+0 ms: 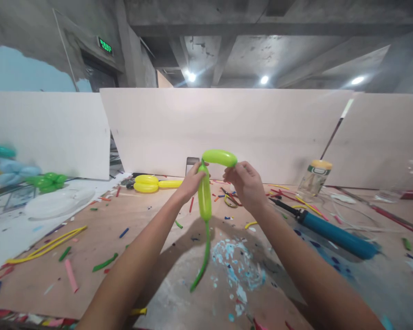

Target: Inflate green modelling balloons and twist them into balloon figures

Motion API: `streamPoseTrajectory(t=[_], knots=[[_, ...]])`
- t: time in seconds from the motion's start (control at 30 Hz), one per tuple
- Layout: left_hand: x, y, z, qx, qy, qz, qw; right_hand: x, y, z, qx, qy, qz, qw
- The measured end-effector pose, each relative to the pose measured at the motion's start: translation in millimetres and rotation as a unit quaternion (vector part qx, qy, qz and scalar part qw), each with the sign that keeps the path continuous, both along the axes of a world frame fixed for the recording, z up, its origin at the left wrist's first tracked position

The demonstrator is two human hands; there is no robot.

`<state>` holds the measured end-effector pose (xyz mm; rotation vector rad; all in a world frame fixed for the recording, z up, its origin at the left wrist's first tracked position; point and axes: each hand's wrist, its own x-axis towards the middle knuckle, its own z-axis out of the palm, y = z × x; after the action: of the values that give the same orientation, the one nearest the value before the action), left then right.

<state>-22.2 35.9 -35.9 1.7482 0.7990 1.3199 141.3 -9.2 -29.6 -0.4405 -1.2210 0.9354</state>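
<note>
A long lime-green modelling balloon (220, 157) is held up over the table between my two hands. My left hand (192, 179) is closed around it where it bends, at the top of a section that hangs straight down. Below that section dangles a thin, uninflated green tail. My right hand (245, 179) pinches the far end of the upper, roughly level section, thumb and fingers together. Behind my left hand lies a yellow twisted balloon (147, 184) with a long yellow stem. To the right of my right forearm rests a blue hand pump (337, 233) with a black nozzle.
Balloon scraps and paint flecks litter the brown tabletop (179, 275). A jar with a yellow lid (315, 178) stands at the back right before a white panel (223, 128). On the left are a white plate (58, 204), a green balloon shape (51, 182) and yellow uninflated balloons (51, 244).
</note>
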Motion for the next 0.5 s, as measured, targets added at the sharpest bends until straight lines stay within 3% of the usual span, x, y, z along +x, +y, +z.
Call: streamPoseTrajectory(t=[0.1, 0.27, 0.5], knots=[[-8.1, 4.3, 1.6, 0.025, 0.060, 0.030, 0.997, 11.8, 6.6, 4.0, -0.029, 0.072, -0.002, 0.997], [-14.6, 6.5, 2.1, 0.129, 0.176, 0.109, 0.970, 26.3, 18.5, 0.6, -0.063, 0.099, -0.054, 0.992], [-8.5, -1.4, 2.6, 0.162, 0.170, 0.124, 0.964, 30.2, 22.2, 0.0, -0.111, 0.139, -0.050, 0.983]])
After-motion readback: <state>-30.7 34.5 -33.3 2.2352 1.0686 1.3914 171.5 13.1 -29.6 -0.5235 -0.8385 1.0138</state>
